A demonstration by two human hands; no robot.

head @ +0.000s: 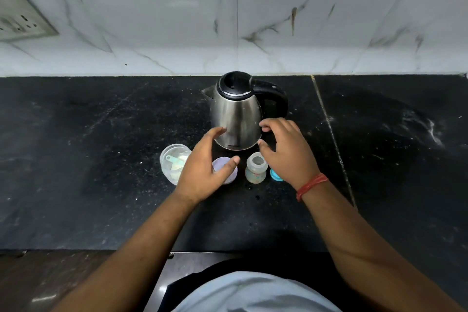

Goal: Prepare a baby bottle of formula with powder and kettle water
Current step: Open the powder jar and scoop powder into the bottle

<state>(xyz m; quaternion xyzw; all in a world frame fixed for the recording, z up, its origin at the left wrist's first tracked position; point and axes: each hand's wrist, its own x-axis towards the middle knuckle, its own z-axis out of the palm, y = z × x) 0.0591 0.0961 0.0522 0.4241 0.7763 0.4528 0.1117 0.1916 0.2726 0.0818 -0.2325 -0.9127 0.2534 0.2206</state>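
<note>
wide bare counter (pixel 76 159) at the left edge; powder tub (pixel 173 162), left hand (pixel 202 170) fingers apart over a purple lid (pixel 234 175), kettle (pixel 236 111) mid-counter, uncapped bottle (pixel 256 168), right hand (pixel 286 152) fingers apart; no legible writing.

Brushed steel kettle (pixel 236 119) with glossy black plastic handle; speckled black stone tabletop (pixel 101 159); seemingly clear plastic bottle (pixel 255 168).

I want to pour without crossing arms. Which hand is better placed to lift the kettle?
Right, probably. The kettle has its handle on the right, just beyond the right hand. The left hand hovers near the spout side, by the open bottle.
</note>
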